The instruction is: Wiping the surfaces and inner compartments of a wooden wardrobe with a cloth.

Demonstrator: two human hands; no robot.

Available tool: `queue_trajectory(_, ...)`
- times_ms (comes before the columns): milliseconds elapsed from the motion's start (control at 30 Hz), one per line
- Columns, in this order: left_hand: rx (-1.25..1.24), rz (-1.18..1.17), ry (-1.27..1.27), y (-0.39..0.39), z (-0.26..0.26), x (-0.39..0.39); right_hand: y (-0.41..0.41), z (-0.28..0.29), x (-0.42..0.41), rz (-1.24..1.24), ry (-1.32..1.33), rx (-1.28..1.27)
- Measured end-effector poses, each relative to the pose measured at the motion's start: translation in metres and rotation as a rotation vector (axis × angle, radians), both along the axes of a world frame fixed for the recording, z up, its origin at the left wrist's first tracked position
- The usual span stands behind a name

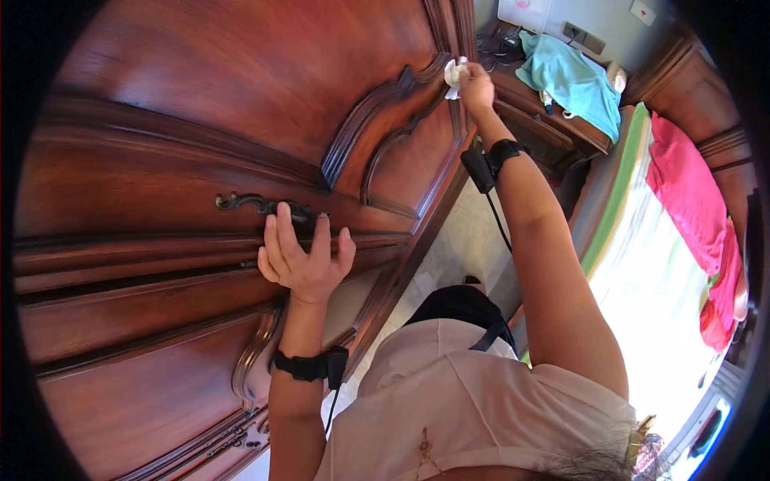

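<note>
A large carved, dark reddish wooden wardrobe door [271,66] fills the left of the head view. My left hand [310,255] has its fingers spread against the door beside an ornate dark metal handle [258,203], with the fingertips over the handle's right end. Up at the door's far edge, my right hand [477,87] holds a crumpled white cloth or tissue [453,77] against the carved moulding [376,111]. Both wrists wear black bands with a small box and a cable.
A wooden cabinet [544,99] at the upper right bears a turquoise cloth [571,75] and dark cables [499,48]. A bed [649,264] with striped sheet and a pink-red cloth [689,186] stands to the right. Pale floor tiles [460,240] show between wardrobe and bed.
</note>
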State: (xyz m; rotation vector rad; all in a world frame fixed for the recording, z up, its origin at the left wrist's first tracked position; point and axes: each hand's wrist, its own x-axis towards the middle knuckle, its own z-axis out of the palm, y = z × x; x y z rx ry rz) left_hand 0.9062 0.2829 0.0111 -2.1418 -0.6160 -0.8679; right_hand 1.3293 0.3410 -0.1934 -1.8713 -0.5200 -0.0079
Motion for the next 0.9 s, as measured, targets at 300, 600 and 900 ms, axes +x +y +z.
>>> queue_trajectory(300,0.043,-0.002,-0.004,0.001,0.000,-0.002,-0.014,-0.007,-0.127,0.038,0.067,0.152)
queue_trajectory(600,0.042,0.007,0.000,0.000,0.003,-0.001,-0.047,0.011,-0.253,0.398,0.409,0.273)
queue_trajectory(900,0.029,-0.019,-0.002,-0.003,0.005,-0.002,-0.077,0.026,-0.273,0.643,0.259,0.332)
